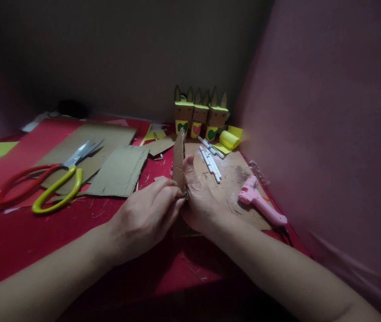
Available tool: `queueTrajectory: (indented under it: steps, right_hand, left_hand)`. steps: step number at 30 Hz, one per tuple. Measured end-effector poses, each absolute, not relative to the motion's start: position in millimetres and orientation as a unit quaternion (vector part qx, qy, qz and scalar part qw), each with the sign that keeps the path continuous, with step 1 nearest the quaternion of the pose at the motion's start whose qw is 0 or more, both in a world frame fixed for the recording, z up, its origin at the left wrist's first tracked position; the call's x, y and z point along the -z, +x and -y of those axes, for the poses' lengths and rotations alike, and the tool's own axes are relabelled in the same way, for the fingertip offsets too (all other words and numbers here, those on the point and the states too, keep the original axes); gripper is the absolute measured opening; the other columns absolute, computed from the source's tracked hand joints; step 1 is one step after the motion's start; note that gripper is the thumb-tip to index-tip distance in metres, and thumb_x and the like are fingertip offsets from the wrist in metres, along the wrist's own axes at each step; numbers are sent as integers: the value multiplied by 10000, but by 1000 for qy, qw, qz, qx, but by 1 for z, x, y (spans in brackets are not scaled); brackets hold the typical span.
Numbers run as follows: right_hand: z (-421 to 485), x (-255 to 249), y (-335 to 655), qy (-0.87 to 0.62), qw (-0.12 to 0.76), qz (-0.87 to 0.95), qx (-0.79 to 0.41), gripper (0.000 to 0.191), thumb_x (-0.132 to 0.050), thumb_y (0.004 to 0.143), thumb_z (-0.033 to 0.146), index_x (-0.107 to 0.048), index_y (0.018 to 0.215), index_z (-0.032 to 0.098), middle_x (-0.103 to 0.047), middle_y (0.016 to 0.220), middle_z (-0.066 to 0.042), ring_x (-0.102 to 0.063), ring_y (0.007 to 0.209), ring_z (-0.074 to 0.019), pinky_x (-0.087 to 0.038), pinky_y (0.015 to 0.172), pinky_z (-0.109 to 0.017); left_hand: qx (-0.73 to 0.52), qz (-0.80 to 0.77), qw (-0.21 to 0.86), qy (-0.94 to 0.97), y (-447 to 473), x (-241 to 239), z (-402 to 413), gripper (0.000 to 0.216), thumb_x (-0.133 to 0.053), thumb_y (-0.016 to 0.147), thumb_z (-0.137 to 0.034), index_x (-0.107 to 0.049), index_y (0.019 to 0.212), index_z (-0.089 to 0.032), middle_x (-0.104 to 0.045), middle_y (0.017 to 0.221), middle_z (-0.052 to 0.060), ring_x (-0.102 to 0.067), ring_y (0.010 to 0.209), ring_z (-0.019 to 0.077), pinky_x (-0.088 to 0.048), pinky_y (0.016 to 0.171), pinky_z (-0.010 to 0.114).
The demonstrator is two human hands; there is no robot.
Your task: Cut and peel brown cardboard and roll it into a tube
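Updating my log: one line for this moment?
left hand: pinches cardboard strip | right hand: grips it upright | nearby: glue gun, markers

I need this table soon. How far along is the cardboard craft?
Done: three eared box figures stand at the back. In hand: the left hand and right hand pinch an upright cardboard piece between them. Likely left: flat cardboard sheets lie loose by the scissors, and the pink glue gun lies untouched.

Bare red table point(26, 237) front left, scissors point(48, 181) beyond, glue gun point(260, 203) and markers point(210, 161) crowding right
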State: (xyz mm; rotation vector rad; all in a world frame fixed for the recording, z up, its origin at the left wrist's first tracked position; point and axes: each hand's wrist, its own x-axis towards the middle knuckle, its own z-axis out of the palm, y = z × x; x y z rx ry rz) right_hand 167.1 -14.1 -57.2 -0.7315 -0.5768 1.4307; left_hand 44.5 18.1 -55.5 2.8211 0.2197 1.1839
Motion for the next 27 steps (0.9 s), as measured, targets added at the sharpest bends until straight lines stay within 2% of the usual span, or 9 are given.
queueTrajectory:
  steps: [5,15,20,27]
  right_hand:
    - [15,56,167,-321,653,250,-639,533,-639,648,737,-496,865,271,-443,473,105,-421,421,-115,-315,435,-251]
    - [15,56,167,-336,665,249,-619,526,-655,633,733,-497,810,264,-418,489,108,-369,423,-98,-251,439,-249]
    - [15,55,167,-314,667,250,-627,558,-661,622,740,-514,880,267,-419,473,113,-363,421,-103,-258,457,-258]
    - [14,55,167,-325,665,255,-623,568,-658,602,762,-521,846,267,-424,471,110,-374,435,-106,-298,489,-269]
  left_hand:
    - [-382,-78,29,921,44,57,-17,113,-451,908,-103,-541,952,-157,-641,929,104,-647,897,216,-551,736,330]
    - [-381,-63,0,923,45,53,-16,74,-494,904,-114,-534,957,-145,-642,924,113,-645,896,218,-556,736,328]
    - [-368,-61,53,926,44,56,-20,80,-458,928,-113,-529,933,-149,-628,965,122,-637,927,223,-549,766,339]
    - [-373,-57,44,925,44,59,-21,99,-442,926,-98,-524,950,-148,-623,975,126,-630,951,234,-549,747,341]
